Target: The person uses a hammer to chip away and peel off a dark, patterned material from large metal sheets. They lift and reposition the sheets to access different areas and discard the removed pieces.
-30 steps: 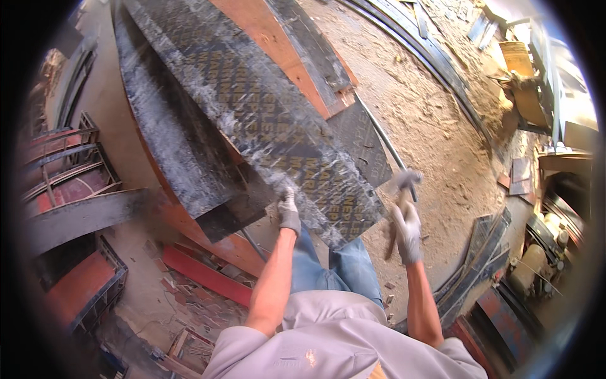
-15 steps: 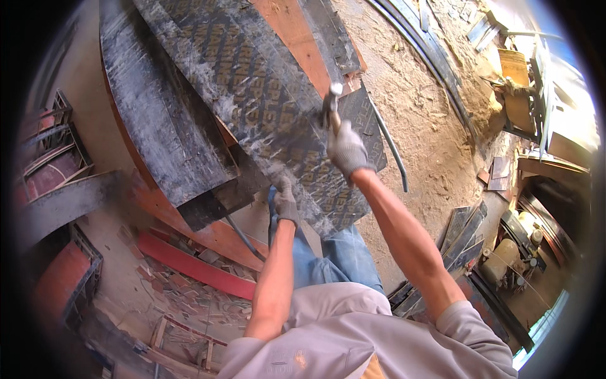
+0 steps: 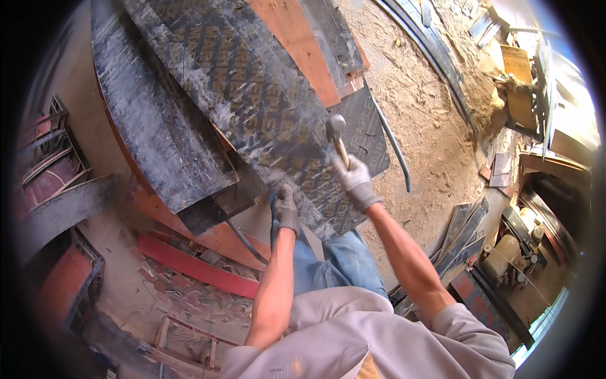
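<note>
My right hand (image 3: 355, 182), in a pale work glove, is wrapped round the wooden handle of a hammer (image 3: 337, 125). The hammer's metal head is over the right part of a dark printed plywood board (image 3: 259, 117); whether it touches the surface I cannot tell. At the board's near left edge is my left hand (image 3: 287, 210), also gloved, closed on that edge with the thumb side up. Its fingertips are partly hidden. White dust and scuffs mark the board, whose near corner lies above my jeans (image 3: 347, 259).
Another dark scuffed panel (image 3: 151, 114) lies to the left, with an orange-brown board (image 3: 303, 47) farther off. A bent pipe (image 3: 392, 145) sticks out at the right. Sawdust (image 3: 423, 120) covers ground there. Wood scraps (image 3: 183, 284) and a red strip (image 3: 196, 268) lie lower left.
My right hand and the hammer have moved nearer to me and slightly right. My left hand stays at the board's edge, and the view has shifted a little.
</note>
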`<control>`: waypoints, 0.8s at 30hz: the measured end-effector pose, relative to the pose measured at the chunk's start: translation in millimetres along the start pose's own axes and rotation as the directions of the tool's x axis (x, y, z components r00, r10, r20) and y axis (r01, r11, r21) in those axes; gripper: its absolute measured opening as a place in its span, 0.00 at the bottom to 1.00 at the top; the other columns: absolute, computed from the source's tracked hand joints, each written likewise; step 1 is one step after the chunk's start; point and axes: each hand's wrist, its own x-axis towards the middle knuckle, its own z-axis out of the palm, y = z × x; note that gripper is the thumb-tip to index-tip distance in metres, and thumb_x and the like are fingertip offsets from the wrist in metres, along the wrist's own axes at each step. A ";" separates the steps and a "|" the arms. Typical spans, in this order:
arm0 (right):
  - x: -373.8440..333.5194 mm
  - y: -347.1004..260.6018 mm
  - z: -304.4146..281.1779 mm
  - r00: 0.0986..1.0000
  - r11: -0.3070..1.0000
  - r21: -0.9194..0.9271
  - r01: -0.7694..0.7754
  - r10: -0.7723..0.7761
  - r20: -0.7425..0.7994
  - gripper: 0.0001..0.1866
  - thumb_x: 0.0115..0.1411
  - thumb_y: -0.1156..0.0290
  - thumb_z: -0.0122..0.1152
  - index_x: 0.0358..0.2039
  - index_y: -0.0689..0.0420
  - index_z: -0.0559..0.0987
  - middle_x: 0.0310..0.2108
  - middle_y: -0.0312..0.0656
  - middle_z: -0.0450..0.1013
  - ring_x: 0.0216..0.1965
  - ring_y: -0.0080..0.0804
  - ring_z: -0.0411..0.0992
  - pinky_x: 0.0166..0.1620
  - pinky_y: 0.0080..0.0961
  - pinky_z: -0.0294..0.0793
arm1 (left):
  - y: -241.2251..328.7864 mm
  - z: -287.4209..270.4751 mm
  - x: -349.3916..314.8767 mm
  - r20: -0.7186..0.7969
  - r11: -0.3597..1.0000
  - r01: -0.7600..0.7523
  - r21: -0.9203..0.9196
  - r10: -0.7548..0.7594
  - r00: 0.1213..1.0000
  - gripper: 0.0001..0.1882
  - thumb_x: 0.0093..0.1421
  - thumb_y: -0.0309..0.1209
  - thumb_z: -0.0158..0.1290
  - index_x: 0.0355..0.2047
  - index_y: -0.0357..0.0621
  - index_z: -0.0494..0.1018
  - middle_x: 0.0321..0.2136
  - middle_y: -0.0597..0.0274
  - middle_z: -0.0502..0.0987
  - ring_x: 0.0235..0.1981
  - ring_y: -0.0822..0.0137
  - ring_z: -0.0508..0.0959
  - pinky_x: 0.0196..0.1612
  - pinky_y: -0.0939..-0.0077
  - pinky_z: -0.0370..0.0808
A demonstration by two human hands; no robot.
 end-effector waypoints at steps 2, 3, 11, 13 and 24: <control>-17.9 -41.6 -30.8 0.984 0.941 -0.291 0.174 -0.178 0.013 0.24 0.69 0.46 0.62 0.40 0.58 0.77 0.25 0.35 0.75 0.26 0.22 0.72 0.30 0.28 0.73 | 10.8 0.2 -6.4 -0.046 0.993 0.108 0.055 -0.105 0.993 0.44 0.62 0.68 0.54 0.57 0.37 0.77 0.55 0.47 0.80 0.58 0.49 0.78 0.56 0.60 0.75; -26.5 -58.3 -40.3 0.970 0.920 -0.328 0.213 -0.238 -0.037 0.24 0.69 0.46 0.62 0.41 0.58 0.76 0.25 0.36 0.75 0.25 0.23 0.73 0.29 0.28 0.74 | 15.2 -3.1 -10.3 0.015 0.998 0.060 -0.024 -0.059 0.998 0.42 0.64 0.66 0.54 0.58 0.36 0.76 0.55 0.47 0.80 0.57 0.51 0.79 0.56 0.60 0.75; -31.5 -72.1 -54.8 0.976 0.710 -0.686 0.157 -0.219 -0.002 0.14 0.68 0.66 0.61 0.48 0.58 0.69 0.31 0.56 0.80 0.28 0.50 0.81 0.30 0.43 0.80 | 27.5 -7.2 -22.1 -0.013 0.991 0.128 0.031 -0.127 0.992 0.45 0.63 0.69 0.51 0.59 0.35 0.75 0.55 0.47 0.80 0.58 0.50 0.78 0.58 0.61 0.73; -29.8 -60.5 -58.4 0.938 0.590 -0.758 0.279 -0.338 0.082 0.16 0.68 0.65 0.62 0.48 0.57 0.68 0.28 0.57 0.79 0.29 0.57 0.80 0.29 0.49 0.78 | 23.5 -4.4 -16.9 -0.039 0.980 0.165 0.115 -0.161 0.986 0.52 0.61 0.75 0.45 0.60 0.35 0.74 0.57 0.44 0.79 0.60 0.45 0.76 0.60 0.57 0.72; -36.5 6.2 -45.0 0.851 0.683 -0.662 0.309 -0.509 -0.127 0.18 0.67 0.65 0.60 0.55 0.54 0.71 0.28 0.56 0.79 0.29 0.60 0.79 0.32 0.52 0.78 | 12.9 -12.6 -19.5 0.014 1.000 0.026 0.000 -0.026 1.000 0.48 0.62 0.73 0.47 0.57 0.36 0.77 0.52 0.45 0.81 0.55 0.48 0.79 0.55 0.60 0.74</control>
